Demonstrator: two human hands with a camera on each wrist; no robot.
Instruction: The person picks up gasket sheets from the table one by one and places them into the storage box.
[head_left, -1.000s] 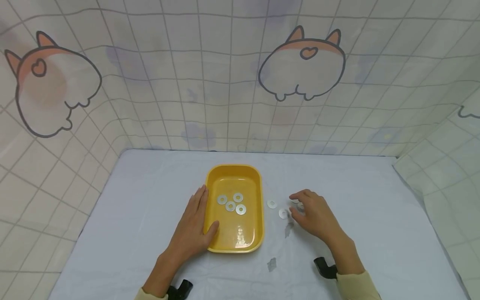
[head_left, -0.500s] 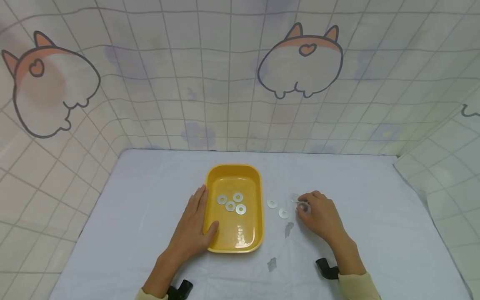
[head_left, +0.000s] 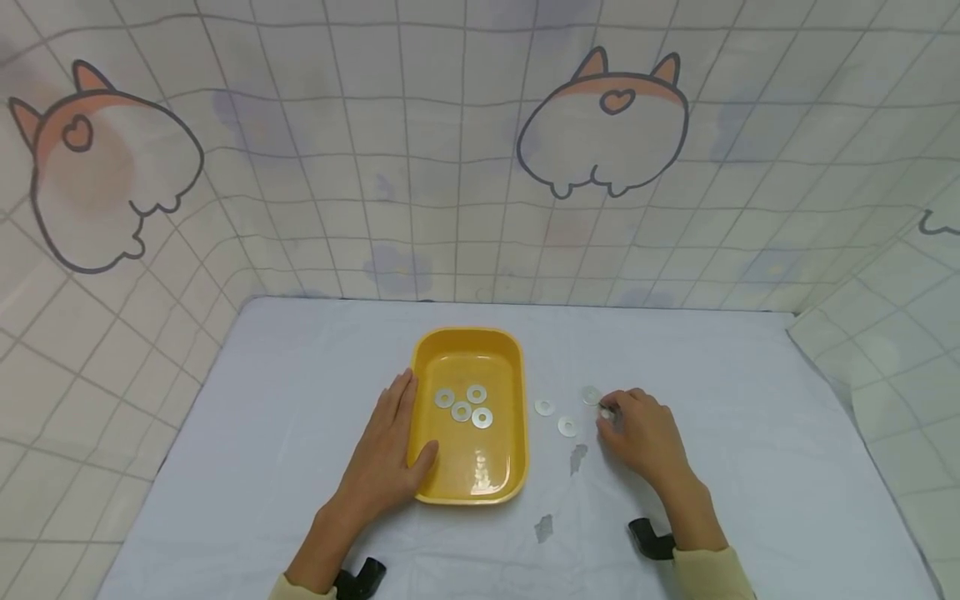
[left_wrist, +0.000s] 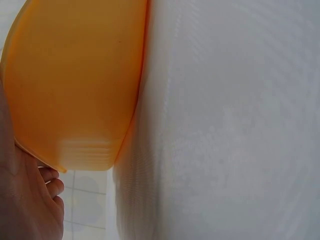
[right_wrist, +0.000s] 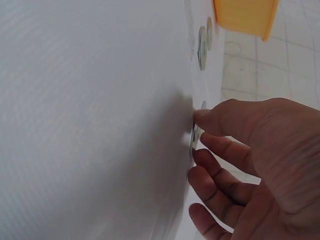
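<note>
Flat metal washers (head_left: 475, 419) lie in a yellow tray (head_left: 517, 350) in the head view. My left hand (head_left: 384, 446) rests along the tray's left rim, fingers straight and thumb over the edge. Right of the tray my right hand (head_left: 647, 437) pinches a washer (right_wrist: 194, 142) at the table surface between thumb and fingers. This washer looks tilted and is partly hidden by the fingertips. Another washer (head_left: 586, 395) lies just beyond those fingertips. Two more washers, one near the tray (head_left: 539, 407) and one nearer me (head_left: 562, 427), lie flat on the cloth.
A white cloth (head_left: 315, 358) covers the table. Two grey patches, an upper one (head_left: 577, 459) and a lower one (head_left: 543, 528), mark it right of the tray. A tile-patterned curtain (head_left: 450, 167) with cartoon animals hangs behind and at both sides.
My right hand has shifted slightly right, away from the nearer loose washers, and its fingertips have closed on one washer, which now looks tilted. My left hand and the tray stay put.
</note>
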